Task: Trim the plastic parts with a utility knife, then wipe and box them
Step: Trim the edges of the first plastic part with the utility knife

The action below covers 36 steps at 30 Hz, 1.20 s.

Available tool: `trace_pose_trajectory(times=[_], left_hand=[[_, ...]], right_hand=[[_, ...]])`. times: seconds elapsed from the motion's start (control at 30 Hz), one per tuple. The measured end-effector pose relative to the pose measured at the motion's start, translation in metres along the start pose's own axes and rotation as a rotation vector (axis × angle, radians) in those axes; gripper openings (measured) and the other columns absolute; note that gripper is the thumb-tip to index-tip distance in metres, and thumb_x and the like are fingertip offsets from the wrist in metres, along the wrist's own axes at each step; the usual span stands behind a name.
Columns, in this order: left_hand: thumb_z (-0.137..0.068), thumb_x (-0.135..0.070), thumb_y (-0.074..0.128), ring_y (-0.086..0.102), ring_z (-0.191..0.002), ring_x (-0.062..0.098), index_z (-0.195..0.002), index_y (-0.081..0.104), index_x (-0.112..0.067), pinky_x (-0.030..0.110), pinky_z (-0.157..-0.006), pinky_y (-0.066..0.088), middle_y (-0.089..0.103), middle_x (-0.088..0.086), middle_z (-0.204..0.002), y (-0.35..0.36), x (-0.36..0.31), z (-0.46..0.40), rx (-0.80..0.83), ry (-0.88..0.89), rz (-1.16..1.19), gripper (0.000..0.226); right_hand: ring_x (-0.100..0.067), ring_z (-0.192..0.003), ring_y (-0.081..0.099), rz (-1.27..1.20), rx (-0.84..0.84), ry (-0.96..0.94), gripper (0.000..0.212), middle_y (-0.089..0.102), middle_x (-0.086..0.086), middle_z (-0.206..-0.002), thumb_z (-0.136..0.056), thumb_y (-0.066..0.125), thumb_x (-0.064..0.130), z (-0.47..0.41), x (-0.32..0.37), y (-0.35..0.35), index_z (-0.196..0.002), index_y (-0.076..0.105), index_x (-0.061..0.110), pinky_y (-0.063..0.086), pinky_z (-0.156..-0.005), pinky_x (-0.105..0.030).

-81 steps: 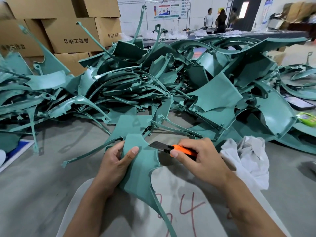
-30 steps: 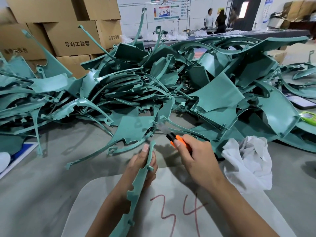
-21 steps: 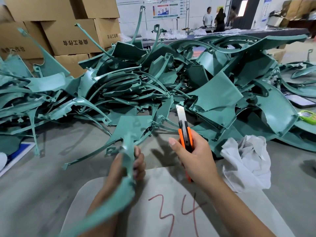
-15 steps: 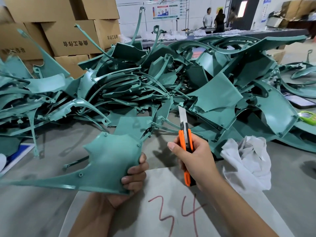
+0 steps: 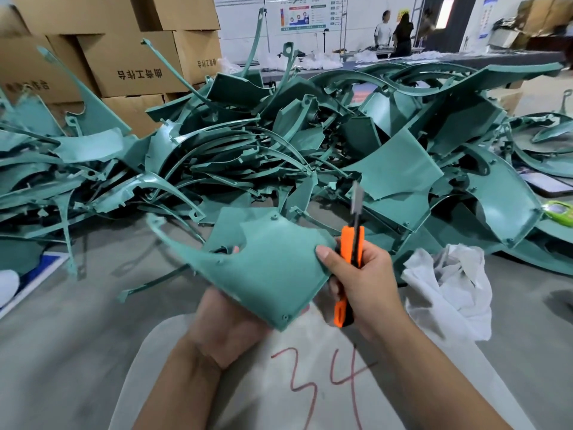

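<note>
My left hand (image 5: 231, 324) holds a teal plastic part (image 5: 266, 262) from underneath, its broad face turned up toward me and a thin curved arm reaching left. My right hand (image 5: 366, 287) grips an orange utility knife (image 5: 350, 252) upright, blade out and pointing up, and its thumb presses on the right corner of the same part. A crumpled white cloth (image 5: 449, 290) lies on the table to the right of my right hand.
A big heap of teal plastic parts (image 5: 279, 144) fills the table beyond my hands. Brown cardboard boxes (image 5: 130, 66) are stacked at the back left. A white board (image 5: 310, 383) marked 34 in red lies under my forearms. People stand at a far table (image 5: 393, 32).
My left hand has turned the teal part from edge-on to face-up and brought it right. My right hand raised the knife upright, and its thumb now touches the part's corner.
</note>
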State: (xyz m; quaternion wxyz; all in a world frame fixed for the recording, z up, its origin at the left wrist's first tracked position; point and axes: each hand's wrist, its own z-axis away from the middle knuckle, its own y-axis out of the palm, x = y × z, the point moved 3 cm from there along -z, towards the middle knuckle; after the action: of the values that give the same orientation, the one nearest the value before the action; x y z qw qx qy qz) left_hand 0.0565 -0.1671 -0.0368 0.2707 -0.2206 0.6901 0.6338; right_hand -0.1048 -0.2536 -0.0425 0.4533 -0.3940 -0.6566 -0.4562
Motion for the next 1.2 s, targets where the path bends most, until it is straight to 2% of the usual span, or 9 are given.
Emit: trace_pose_trajectory(times=[0.07, 0.17, 0.33, 0.47, 0.63, 0.83, 1.0, 1.1, 1.2], left_hand=[[-0.088, -0.059, 0.064, 0.065, -0.124, 0.030, -0.140, 0.063, -0.014, 0.049, -0.113, 0.046, 0.062, 0.012, -0.143, -0.012, -0.010, -0.003, -0.200, 0.050, 0.040, 0.068], [-0.092, -0.074, 0.046, 0.071, -0.112, 0.024, -0.147, 0.056, -0.023, 0.022, -0.100, 0.052, 0.056, 0.013, -0.150, -0.023, -0.021, 0.002, -0.217, 0.085, 0.086, 0.076], [-0.098, -0.022, 0.057, 0.076, -0.094, 0.025, -0.129, 0.067, -0.011, 0.033, -0.069, 0.063, 0.072, 0.015, -0.122, -0.029, -0.021, 0.006, -0.362, 0.265, -0.170, 0.035], [-0.091, -0.007, 0.059, 0.072, -0.107, 0.028, -0.125, 0.071, -0.012, 0.039, -0.088, 0.061, 0.071, 0.019, -0.125, -0.026, -0.022, 0.004, -0.349, 0.395, -0.360, 0.037], [-0.088, 0.002, 0.060, 0.066, -0.124, 0.030, -0.124, 0.070, -0.008, 0.041, -0.106, 0.051, 0.069, 0.017, -0.129, -0.025, -0.023, 0.010, -0.293, 0.423, -0.437, 0.038], [-0.094, 0.002, 0.065, 0.064, -0.103, 0.027, -0.129, 0.051, -0.011, 0.041, -0.094, 0.053, 0.063, 0.015, -0.120, -0.025, -0.025, 0.014, -0.760, 0.721, -0.574, 0.039], [-0.082, -0.023, 0.070, 0.047, -0.100, 0.023, -0.121, 0.044, -0.020, 0.042, -0.081, 0.044, 0.044, 0.006, -0.115, -0.010, -0.036, 0.030, -0.874, 1.231, -1.278, 0.046], [-0.069, -0.046, 0.082, 0.039, -0.130, 0.023, -0.129, 0.055, -0.015, 0.048, -0.105, 0.039, 0.042, 0.013, -0.136, -0.003, -0.026, 0.017, -0.755, 1.114, -1.694, 0.072], [-0.070, -0.048, 0.084, 0.029, -0.141, 0.012, -0.127, 0.065, -0.024, 0.038, -0.117, 0.028, 0.042, 0.008, -0.148, 0.002, -0.016, 0.006, -0.636, 0.989, -1.856, 0.065]], right_hand=[[-0.015, -0.047, 0.052, 0.040, -0.091, -0.014, 0.019, 0.061, -0.005, -0.057, -0.088, 0.083, 0.015, -0.005, 0.001, -0.007, -0.083, 0.066, 0.007, 0.044, -0.049, -0.027], [-0.021, -0.056, 0.053, 0.094, -0.135, -0.038, 0.018, 0.061, -0.008, -0.064, -0.090, 0.083, 0.018, -0.009, 0.000, -0.015, -0.084, 0.068, 0.010, 0.046, -0.057, -0.037], [-0.028, -0.058, 0.046, 0.141, -0.114, -0.104, 0.031, 0.050, -0.030, -0.070, -0.087, 0.081, 0.032, -0.009, -0.001, -0.016, -0.089, 0.061, 0.009, 0.046, -0.059, -0.049], [-0.020, -0.055, 0.054, 0.007, -0.113, -0.131, 0.007, 0.058, -0.006, -0.067, -0.092, 0.079, 0.023, -0.009, 0.005, -0.018, -0.092, 0.072, 0.025, 0.049, -0.052, -0.034], [-0.022, -0.068, 0.066, -0.128, -0.082, -0.154, 0.013, 0.070, -0.007, -0.080, -0.094, 0.072, 0.013, -0.009, 0.015, -0.018, -0.093, 0.077, 0.026, 0.058, -0.064, -0.029], [-0.027, -0.080, 0.072, -0.088, -0.128, -0.205, 0.011, 0.073, -0.015, -0.090, -0.100, 0.065, 0.003, -0.004, 0.015, -0.018, -0.105, 0.072, 0.010, 0.062, -0.076, -0.034], [-0.041, -0.083, 0.069, 0.024, -0.214, -0.336, 0.012, 0.071, -0.019, -0.093, -0.097, 0.068, 0.008, -0.001, 0.022, -0.020, -0.103, 0.074, 0.018, 0.063, -0.080, -0.047], [-0.043, -0.090, 0.068, 0.127, -0.140, -0.381, 0.023, 0.074, -0.013, -0.098, -0.095, 0.066, -0.005, 0.002, 0.025, -0.014, -0.103, 0.074, 0.015, 0.060, -0.086, -0.060], [-0.022, -0.100, 0.073, 0.161, -0.052, -0.432, 0.035, 0.078, -0.004, -0.103, -0.086, 0.057, -0.022, 0.005, 0.026, -0.008, -0.097, 0.072, 0.007, 0.059, -0.093, -0.050]])
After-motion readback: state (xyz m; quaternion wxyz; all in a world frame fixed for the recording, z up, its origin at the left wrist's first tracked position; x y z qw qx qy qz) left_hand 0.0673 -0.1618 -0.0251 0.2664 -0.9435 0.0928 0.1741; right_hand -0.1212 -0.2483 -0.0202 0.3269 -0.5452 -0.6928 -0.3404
